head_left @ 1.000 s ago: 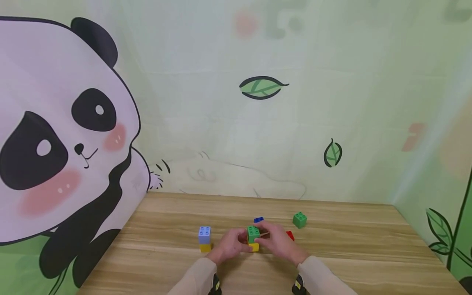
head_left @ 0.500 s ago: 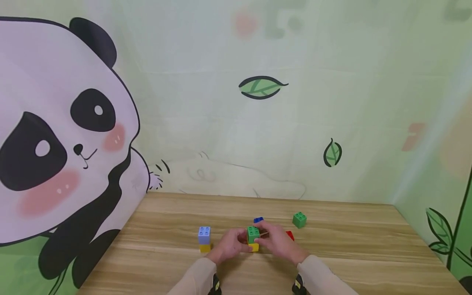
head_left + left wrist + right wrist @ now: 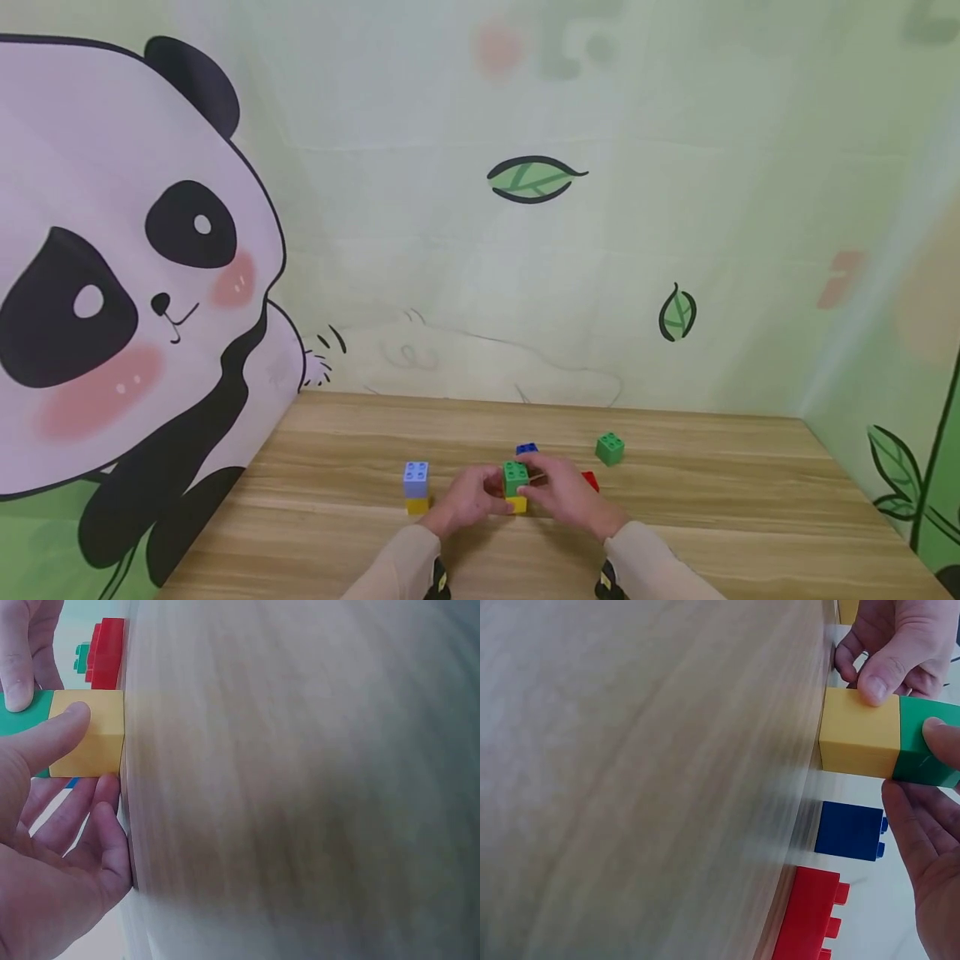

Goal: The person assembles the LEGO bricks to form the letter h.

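A green toy brick [image 3: 515,477] sits on a yellow toy brick [image 3: 860,731], their faces flush in both wrist views. My left hand [image 3: 472,493] grips the yellow brick, its thumb across the near face and fingers behind. From the other side my right hand [image 3: 564,490] pinches the green brick between thumb and fingers. The yellow brick's base is at the tabletop. Parts of both bricks are hidden by fingers.
Left of my hands stands a light blue brick [image 3: 416,477] on a yellow brick [image 3: 417,505]. Behind the hands is a dark blue brick [image 3: 527,448]. A red brick [image 3: 591,480] lies partly behind my right hand, and another green brick [image 3: 610,448] sits farther back right.
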The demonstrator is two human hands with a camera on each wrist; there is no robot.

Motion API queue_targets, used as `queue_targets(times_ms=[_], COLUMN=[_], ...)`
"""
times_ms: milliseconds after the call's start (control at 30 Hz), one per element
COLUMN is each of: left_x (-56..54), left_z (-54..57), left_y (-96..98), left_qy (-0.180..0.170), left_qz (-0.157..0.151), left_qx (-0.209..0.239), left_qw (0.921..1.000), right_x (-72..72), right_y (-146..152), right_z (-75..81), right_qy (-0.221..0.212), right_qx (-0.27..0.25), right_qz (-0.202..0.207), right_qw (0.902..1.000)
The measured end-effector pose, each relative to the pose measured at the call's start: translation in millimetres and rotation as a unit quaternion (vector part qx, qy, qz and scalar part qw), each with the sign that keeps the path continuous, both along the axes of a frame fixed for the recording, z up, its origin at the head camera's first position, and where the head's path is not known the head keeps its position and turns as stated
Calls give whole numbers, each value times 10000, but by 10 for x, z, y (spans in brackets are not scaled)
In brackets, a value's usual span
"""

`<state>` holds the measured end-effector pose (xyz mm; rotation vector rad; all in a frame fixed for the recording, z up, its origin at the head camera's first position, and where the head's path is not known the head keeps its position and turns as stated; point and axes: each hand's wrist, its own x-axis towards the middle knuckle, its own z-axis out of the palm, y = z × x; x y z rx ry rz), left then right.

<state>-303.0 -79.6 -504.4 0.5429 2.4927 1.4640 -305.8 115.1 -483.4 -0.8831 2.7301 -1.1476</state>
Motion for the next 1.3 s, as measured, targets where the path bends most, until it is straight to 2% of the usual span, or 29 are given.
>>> queue_targets(times_ms=[367, 900, 1167, 1300], left_x=[-15, -18, -15, -14], left_z=[-7, 9, -6, -27], left_y=[-4, -7, 11, 23], left_qy=[-69, -73, 47, 201], left_qz=[14, -51, -32, -54], left_qx=[-14, -12, -8, -42], left_qw=[10000, 10000, 10000, 9998], right_x=[2, 1, 12, 20], right_y=[9, 7, 3, 5], right_z=[-29, -17, 9, 26], right_qy=[198, 116, -83, -91], right_qx=[21, 35, 101, 44], right_qz=[57, 1, -208, -119], right_qw=[9998, 9999, 9997, 9999])
